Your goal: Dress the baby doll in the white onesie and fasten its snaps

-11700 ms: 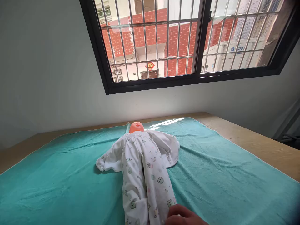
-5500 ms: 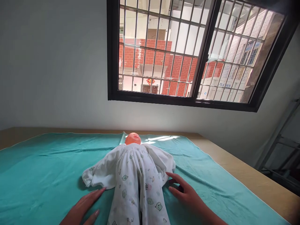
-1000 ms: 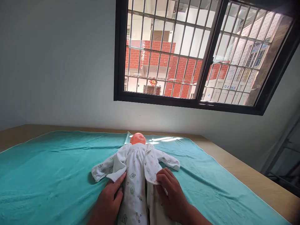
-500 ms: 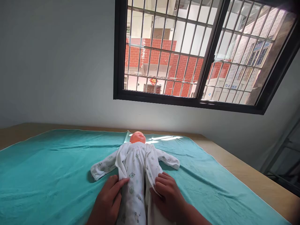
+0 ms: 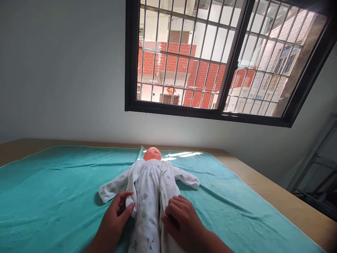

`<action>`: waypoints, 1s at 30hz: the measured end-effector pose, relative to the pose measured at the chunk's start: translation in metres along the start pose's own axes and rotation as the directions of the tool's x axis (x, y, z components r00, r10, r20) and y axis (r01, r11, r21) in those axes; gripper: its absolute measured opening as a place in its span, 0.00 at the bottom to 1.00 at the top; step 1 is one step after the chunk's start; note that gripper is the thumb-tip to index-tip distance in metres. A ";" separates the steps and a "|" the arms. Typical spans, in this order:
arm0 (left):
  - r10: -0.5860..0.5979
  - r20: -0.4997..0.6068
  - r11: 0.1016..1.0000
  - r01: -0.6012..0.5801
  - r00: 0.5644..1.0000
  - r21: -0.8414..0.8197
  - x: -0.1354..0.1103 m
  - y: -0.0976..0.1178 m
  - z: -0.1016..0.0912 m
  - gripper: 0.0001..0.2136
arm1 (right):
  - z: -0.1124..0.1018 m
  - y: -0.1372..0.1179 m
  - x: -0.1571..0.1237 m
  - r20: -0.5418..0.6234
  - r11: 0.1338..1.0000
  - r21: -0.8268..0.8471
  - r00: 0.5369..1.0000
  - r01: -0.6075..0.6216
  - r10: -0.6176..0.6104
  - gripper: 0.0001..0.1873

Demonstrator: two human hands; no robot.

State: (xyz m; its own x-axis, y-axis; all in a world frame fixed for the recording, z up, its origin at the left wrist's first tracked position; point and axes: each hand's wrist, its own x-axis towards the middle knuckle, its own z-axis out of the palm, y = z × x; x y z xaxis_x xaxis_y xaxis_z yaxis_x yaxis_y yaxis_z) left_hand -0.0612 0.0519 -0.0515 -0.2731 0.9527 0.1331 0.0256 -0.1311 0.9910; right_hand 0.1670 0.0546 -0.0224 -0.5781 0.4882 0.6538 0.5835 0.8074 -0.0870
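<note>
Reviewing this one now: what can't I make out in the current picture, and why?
All in the head view:
Right hand: how firmly it holds the jacket; its curled fingers and knuckles hide the contact.
Trousers: the lower ends are cut off by the bottom edge.
Doll: how its body lies; the clothes cover it.
Red door decoration: the lettering is too small to read.
Metal frame: cut off by the right edge.

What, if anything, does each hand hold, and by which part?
Right hand: holds the white jacket by the lower end of one front panel. Left hand: touches the other panel, grip unclear.
</note>
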 end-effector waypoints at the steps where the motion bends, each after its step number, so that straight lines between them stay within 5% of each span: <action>1: -0.050 0.010 0.995 0.051 0.999 -0.084 0.003 0.000 -0.001 0.20 | 0.000 0.000 0.000 0.007 1.000 0.002 1.000 -0.010 0.010 0.11; 6: -0.340 0.086 0.896 0.350 0.936 -0.274 0.018 0.001 -0.005 0.16 | 0.003 0.002 -0.003 0.019 0.999 0.008 0.999 -0.048 0.048 0.11; 11: -0.472 0.075 0.812 0.467 0.878 -0.350 0.016 0.012 -0.004 0.19 | 0.004 0.002 -0.003 0.016 0.998 0.013 0.998 -0.058 0.058 0.11; 20: -0.396 0.381 0.751 0.533 0.836 -0.389 0.026 -0.009 -0.012 0.19 | 0.004 0.001 -0.003 -0.011 0.998 0.011 0.998 -0.057 0.057 0.12; 30: -0.374 0.375 0.758 0.513 0.848 -0.403 0.027 -0.020 -0.009 0.17 | 0.006 0.001 -0.004 0.003 0.995 0.030 0.995 -0.098 0.098 0.11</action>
State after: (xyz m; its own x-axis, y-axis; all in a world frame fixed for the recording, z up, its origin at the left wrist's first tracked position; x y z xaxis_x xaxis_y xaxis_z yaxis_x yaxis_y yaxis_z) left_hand -0.0783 0.0780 -0.0682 0.1198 0.9599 -0.2534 -0.5078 0.2786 0.8152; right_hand 0.1663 0.0553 -0.0290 -0.5198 0.5660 0.6399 0.6202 0.7651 -0.1730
